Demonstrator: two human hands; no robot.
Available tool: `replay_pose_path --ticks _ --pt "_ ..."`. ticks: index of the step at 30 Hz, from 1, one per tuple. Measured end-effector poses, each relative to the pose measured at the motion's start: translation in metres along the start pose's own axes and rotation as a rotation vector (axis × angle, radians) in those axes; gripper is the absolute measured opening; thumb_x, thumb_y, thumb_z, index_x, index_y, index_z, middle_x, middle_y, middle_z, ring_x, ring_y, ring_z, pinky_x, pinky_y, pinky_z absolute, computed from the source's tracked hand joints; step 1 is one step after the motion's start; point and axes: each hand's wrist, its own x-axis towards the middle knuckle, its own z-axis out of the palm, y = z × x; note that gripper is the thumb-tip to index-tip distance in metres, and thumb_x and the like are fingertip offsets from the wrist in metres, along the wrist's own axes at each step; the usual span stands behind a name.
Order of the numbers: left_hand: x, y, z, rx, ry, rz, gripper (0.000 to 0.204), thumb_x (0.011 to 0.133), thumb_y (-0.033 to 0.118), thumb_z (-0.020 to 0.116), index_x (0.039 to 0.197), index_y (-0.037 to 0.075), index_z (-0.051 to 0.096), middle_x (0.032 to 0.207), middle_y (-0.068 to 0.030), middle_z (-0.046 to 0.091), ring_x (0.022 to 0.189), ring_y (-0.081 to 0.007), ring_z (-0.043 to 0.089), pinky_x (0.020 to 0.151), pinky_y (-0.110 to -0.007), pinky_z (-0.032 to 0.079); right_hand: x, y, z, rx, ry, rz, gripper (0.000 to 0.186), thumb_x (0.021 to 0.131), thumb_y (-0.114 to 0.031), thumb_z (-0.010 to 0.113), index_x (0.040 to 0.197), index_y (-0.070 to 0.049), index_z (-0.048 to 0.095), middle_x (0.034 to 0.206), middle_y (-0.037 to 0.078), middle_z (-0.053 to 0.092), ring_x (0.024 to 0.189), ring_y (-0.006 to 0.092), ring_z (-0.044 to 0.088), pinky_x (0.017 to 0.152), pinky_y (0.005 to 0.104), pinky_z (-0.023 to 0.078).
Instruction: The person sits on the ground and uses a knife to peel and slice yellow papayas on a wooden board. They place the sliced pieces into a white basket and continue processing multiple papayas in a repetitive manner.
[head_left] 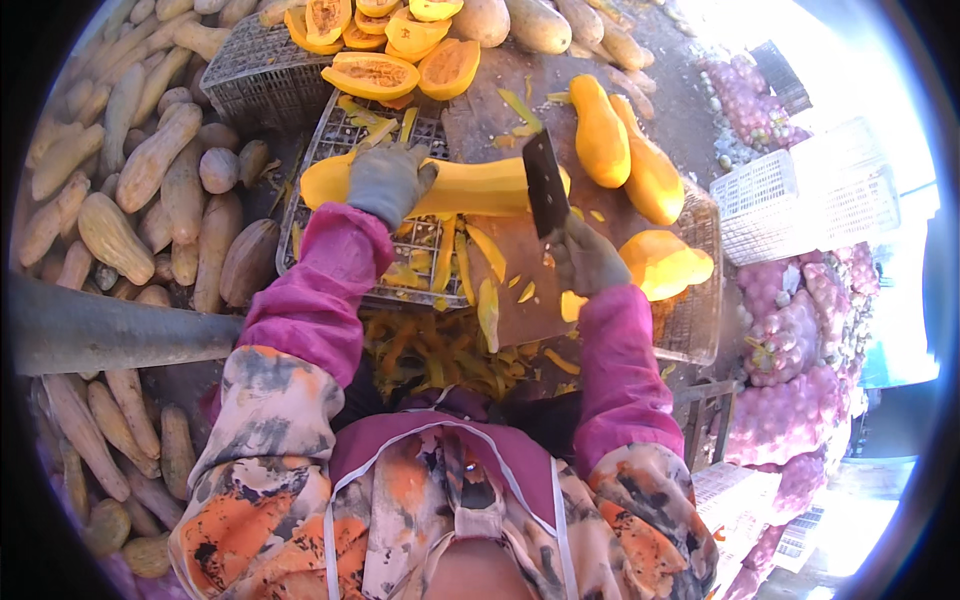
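Observation:
A long peeled yellow squash (pixel 470 188) lies crosswise in front of me, over a crate top and a brown board (pixel 520 285). My gloved left hand (pixel 388 182) is closed over its left part, pressing on it from above. In my gloved right hand (pixel 585 256) is a cleaver (pixel 546 185), its dark blade upright at the squash's right end. Whether the blade has entered the flesh I cannot tell. Strips of peel (pixel 488 312) lie on the board and the crate grid. Beyond the cleaver rest two whole peeled squashes (pixel 602 132), and beside my right wrist sits another peeled piece (pixel 664 266).
Halved squashes (pixel 372 76) are stacked on an upturned crate (pixel 265 70) at the far left. Unpeeled squashes (pixel 180 190) cover the left side, where a grey pole (pixel 120 325) juts in. To the right stand white crates (pixel 755 205) and pink net sacks (pixel 785 415). Peelings (pixel 430 350) are heaped below the board.

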Motion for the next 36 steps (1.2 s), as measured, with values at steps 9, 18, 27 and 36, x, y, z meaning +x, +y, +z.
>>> replay_pose_path --ticks 9,18,27,36 --pt "-0.001 0.002 -0.006 -0.032 -0.014 -0.007 0.041 0.1 0.045 0.05 0.117 0.014 0.069 0.111 -0.0088 0.072 0.11 -0.0272 0.065 0.101 -0.047 0.042 -0.084 -0.013 0.076 -0.126 0.205 -0.513 0.022 0.095 -0.029 0.058 0.093 -0.007 0.054 0.071 0.002 0.053 0.057 0.0149 0.057 0.049 0.0272 0.045" --pt "0.004 -0.003 -0.002 0.013 0.069 0.069 0.036 0.099 0.042 0.05 0.112 0.014 0.069 0.109 -0.0085 0.072 0.109 -0.0259 0.066 0.102 -0.047 0.041 0.025 0.048 0.087 0.177 -0.014 -0.05 0.032 0.097 -0.042 0.056 0.1 -0.011 0.056 0.073 0.002 0.053 0.054 0.0147 0.047 0.05 0.0301 0.04" --pt "0.01 0.011 0.007 -0.026 0.07 -0.188 0.037 0.098 0.041 0.049 0.109 0.011 0.068 0.106 -0.0125 0.072 0.105 -0.0307 0.066 0.099 -0.046 0.045 -0.03 0.019 0.104 -0.129 0.126 -0.353 0.025 0.1 -0.034 0.054 0.106 -0.01 0.055 0.072 0.0 0.051 0.056 0.0116 0.048 0.049 0.028 0.039" --pt "0.01 -0.001 0.022 0.079 0.24 -0.126 0.035 0.099 0.038 0.049 0.1 0.01 0.07 0.101 -0.0103 0.074 0.1 -0.0272 0.069 0.101 -0.041 0.044 0.052 0.039 0.107 0.175 -0.166 0.131 0.033 0.099 -0.046 0.053 0.099 -0.013 0.054 0.07 -0.001 0.049 0.054 0.0155 0.045 0.049 0.0335 0.038"
